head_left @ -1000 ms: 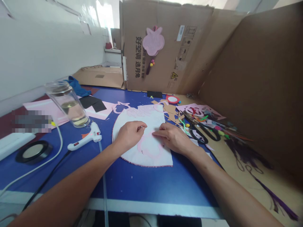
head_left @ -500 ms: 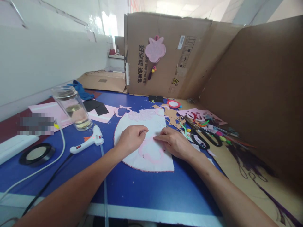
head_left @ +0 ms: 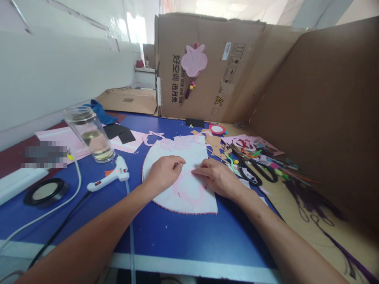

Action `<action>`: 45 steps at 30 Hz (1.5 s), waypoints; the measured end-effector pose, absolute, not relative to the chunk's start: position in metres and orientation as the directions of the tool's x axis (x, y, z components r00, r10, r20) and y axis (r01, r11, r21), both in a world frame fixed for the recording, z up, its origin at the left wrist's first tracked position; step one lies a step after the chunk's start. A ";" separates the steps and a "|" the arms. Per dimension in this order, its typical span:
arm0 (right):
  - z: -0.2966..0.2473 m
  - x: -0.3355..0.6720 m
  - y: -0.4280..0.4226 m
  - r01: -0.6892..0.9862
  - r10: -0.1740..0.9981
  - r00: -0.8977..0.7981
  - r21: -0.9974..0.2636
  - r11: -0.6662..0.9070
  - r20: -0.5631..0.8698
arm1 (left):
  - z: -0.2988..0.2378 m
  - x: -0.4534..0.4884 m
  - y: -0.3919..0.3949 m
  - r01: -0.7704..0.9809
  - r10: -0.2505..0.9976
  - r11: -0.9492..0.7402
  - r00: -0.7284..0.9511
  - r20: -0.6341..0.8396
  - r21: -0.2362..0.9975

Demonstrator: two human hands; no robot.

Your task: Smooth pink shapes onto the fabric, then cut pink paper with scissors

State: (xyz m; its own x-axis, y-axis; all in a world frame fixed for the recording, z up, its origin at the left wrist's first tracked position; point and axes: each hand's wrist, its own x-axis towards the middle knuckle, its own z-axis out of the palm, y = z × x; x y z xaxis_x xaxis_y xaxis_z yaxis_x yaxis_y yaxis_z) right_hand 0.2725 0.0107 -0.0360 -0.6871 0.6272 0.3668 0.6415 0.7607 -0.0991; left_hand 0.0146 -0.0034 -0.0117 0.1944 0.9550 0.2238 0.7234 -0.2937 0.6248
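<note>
the scene was bright and evenly lit, with strong white glare on the glossy white tiled wall (head_left: 134,29) left of the tall brown cardboard sheet (head_left: 189,67), whose printing stayed sharp. only soft shadows lay under the left hand (head_left: 164,173) and right hand (head_left: 217,177) in front of that sheet. the outer edges bowed from wide-lens distortion, and a pixelated grey patch (head_left: 44,154) far left of it hid part of the view.

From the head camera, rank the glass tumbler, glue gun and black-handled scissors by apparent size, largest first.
1. The glass tumbler looks largest.
2. The hot glue gun and black-handled scissors look about alike, so they stay unranked.
</note>
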 end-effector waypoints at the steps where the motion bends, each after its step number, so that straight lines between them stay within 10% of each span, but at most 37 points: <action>1: -0.036 0.273 0.011 0.642 0.627 -0.686 -0.097 0.760 0.369 | -0.012 0.015 -0.003 0.725 0.956 -0.292 0.194 0.223 0.624; 45: -0.031 0.274 0.009 0.648 0.653 -0.685 -0.140 0.749 0.323 | -0.017 0.014 0.002 0.701 0.950 -0.311 0.202 0.239 0.642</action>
